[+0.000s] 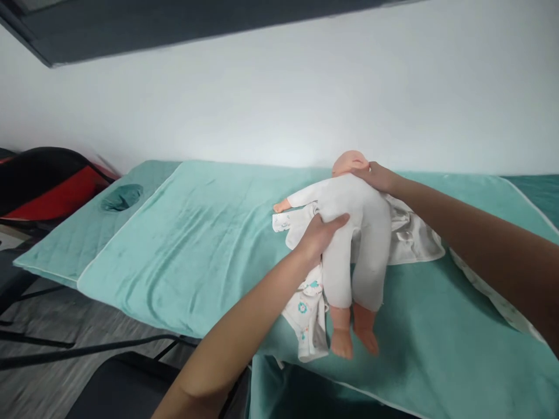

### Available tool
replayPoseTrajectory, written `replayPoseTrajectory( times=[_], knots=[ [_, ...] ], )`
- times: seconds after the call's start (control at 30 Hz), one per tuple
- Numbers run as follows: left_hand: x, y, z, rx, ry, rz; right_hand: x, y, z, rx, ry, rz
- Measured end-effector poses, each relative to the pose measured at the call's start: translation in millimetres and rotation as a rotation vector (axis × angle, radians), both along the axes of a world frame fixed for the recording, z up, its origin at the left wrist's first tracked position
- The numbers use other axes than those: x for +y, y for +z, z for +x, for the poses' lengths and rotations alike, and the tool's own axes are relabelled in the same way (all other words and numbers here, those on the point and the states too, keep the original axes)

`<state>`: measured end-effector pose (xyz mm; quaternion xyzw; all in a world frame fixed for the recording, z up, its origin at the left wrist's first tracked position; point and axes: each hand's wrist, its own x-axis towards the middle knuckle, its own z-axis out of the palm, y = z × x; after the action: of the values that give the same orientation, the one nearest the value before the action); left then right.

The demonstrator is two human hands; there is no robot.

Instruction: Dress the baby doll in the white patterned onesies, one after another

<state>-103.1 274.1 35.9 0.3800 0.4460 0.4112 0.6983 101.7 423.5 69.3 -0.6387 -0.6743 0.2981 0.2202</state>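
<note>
A baby doll [371, 233] with a white cloth body and bare plastic feet is held over the green bed cover, its head toward the wall. My left hand [321, 235] grips the side of its trunk, thumb on top and the other fingers hidden beneath. At the neck, my right hand [378, 176] closes around the doll just below the head. White printed baby clothes [304, 308] lie spread under and beside the doll, with a sleeve to its left and more fabric to its right.
A green-covered massage bed [166, 250] runs along the white wall [279, 99], with a face hole [122, 198] at its left end. A black and red chair [56, 186] stands at the left, and a dark seat [126, 387] in front. Another pale cloth [493, 291] lies partly behind my right forearm.
</note>
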Motion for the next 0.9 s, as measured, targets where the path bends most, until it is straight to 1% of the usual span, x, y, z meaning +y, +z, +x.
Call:
replayPoseTrajectory(
  times=[0.07, 0.17, 0.27, 0.33, 0.4, 0.43, 0.53, 0.63, 0.77, 0.83, 0.9],
  knots=[
    [7, 13.2, -12, -0.003, -0.023, 0.003, -1, 14.6, -8, 0.023, 0.002, -0.046],
    [16, 38.6, -39, 0.001, -0.026, 0.03, -2, 38.1, -30, 0.08, 0.055, -0.008],
    [20, 58.6, -77, -0.003, 0.005, 0.082, 5, 54.6, -66, 0.136, 0.181, 0.06],
    [21, 63.6, -107, 0.022, 0.044, 0.095, 13, 57.5, -96, 0.148, 0.196, 0.07],
    [23, 61.9, -139, 0.074, 0.086, 0.086, 24, 53.1, -130, 0.155, 0.192, 0.073],
    [23, 59.4, -155, 0.107, 0.11, 0.08, 30, 48.5, -148, 0.17, 0.221, 0.078],
    [24, 49.3, -198, 0.223, 0.196, 0.056, 49, 30.3, -199, 0.227, 0.352, 0.1],
    [25, 39.9, -232, 0.286, 0.255, 0.02, 64, 13.0, -240, 0.231, 0.359, 0.113],
    [30, 27.8, -264, 0.271, 0.235, 0.031, 78, -5.5, -279, 0.212, 0.315, 0.101],
    [33, 20.6, -273, 0.284, 0.241, 0.024, 83, -15.2, -293, 0.2, 0.284, 0.068],
    [35, 12.2, -277, 0.336, 0.297, 0.015, 87, -25.8, -302, 0.186, 0.277, 0.042]
  ],
)
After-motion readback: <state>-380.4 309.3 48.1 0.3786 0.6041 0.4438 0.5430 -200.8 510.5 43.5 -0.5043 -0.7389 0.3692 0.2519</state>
